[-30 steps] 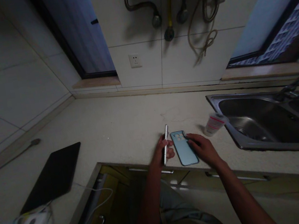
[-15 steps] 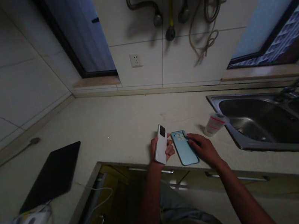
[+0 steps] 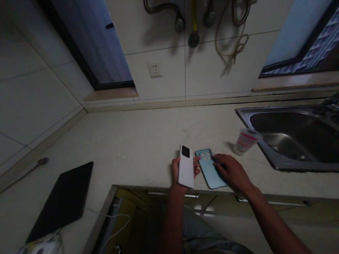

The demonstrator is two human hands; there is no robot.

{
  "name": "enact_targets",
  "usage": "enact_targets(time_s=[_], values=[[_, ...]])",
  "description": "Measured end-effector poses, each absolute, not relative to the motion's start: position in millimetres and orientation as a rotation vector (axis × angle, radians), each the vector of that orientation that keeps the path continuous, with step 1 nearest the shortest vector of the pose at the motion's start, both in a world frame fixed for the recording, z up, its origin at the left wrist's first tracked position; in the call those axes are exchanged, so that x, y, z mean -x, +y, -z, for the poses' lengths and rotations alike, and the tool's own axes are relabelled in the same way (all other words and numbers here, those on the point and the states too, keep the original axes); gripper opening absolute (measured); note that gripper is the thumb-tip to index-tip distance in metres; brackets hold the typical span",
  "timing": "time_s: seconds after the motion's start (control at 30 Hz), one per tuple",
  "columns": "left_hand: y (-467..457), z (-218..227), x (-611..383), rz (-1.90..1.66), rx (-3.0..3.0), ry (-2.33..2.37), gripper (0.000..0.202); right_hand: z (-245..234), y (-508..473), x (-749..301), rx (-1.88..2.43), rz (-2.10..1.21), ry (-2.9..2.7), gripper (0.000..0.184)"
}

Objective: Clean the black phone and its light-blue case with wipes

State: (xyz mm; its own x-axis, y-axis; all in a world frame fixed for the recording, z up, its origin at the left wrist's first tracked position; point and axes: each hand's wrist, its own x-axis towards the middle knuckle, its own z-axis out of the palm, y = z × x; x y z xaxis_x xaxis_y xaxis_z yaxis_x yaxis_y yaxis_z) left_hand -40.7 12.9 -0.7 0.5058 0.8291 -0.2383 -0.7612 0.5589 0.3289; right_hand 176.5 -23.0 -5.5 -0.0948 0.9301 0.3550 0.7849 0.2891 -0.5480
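Where the bare forearms (image 3: pixel 272 218) reach up past the drawer fronts (image 3: pixel 220 204), both hands meet the near edge of the pale countertop (image 3: pixel 145 137), each busy with a different object. The left hand (image 3: pixel 176 171) is wrapped around a white phone (image 3: pixel 185 169), gripping it from beneath and both sides, tilted, with its back and dark camera block (image 3: pixel 185 151) turned up. Just beside it, a light blue phone case (image 3: pixel 209 174) lies on the countertop, its camera cut-outs toward the wall. The right hand (image 3: pixel 234 172) is half curled, its fingers at the case's right edge; whether they pinch that edge or merely rest there, I cannot tell. One left fingertip points at the case's other side, and contact there is equally unclear.

The step in hand seems to be handling phone and case side by side, the two being apart. From here, I judge, any next move calls for a secure left grip on the phone's smooth-looking sides and a light, steady right hand, so the case does not slide.

A clear cup (image 3: pixel 245 141) stands beyond the right hand, near the steel sink (image 3: pixel 266 160). Farther back, a wall socket (image 3: pixel 155 70) sits below the capped pipes (image 3: pixel 193 16)
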Motion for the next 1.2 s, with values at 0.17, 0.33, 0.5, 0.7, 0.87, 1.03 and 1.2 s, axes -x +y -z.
enact_targets(time_s=[0.17,0.33,0.5,0.7,0.87,1.03,1.2], values=[[14.8,4.8,40.9,-0.973,-0.173,0.426,0.064,1.4,-26.4,-175.5,1.538,-0.338,-1.863,0.033],[14.6,7.7,40.2,-1.003,-0.197,0.441,0.067,-2.1,-30.0,-173.4,1.518,-0.378,-1.793,0.034],[13.9,4.6,39.8,-1.035,-0.209,0.482,0.066,-2.4,-32.3,-169.3,1.5,-0.43,-1.772,0.033],[12.5,1.3,39.9,-1.059,-0.231,0.498,0.061,-1.1,-33.2,-168.4,1.476,-0.44,-1.745,0.03],[13.7,4.9,38.8,-1.087,-0.269,0.512,0.056,1.6,-32.6,-169.1,1.472,-0.49,-1.709,0.031],[13.9,2.9,30.1,-1.202,-0.319,0.674,0.056,-0.1,-31.6,-168.8,1.461,-0.508,-1.739,0.029],[0.8,-15.7,21.4,-1.264,-0.574,0.907,0.055,0.0,-29.9,-176.4,1.491,-0.398,-1.82,0.031]])
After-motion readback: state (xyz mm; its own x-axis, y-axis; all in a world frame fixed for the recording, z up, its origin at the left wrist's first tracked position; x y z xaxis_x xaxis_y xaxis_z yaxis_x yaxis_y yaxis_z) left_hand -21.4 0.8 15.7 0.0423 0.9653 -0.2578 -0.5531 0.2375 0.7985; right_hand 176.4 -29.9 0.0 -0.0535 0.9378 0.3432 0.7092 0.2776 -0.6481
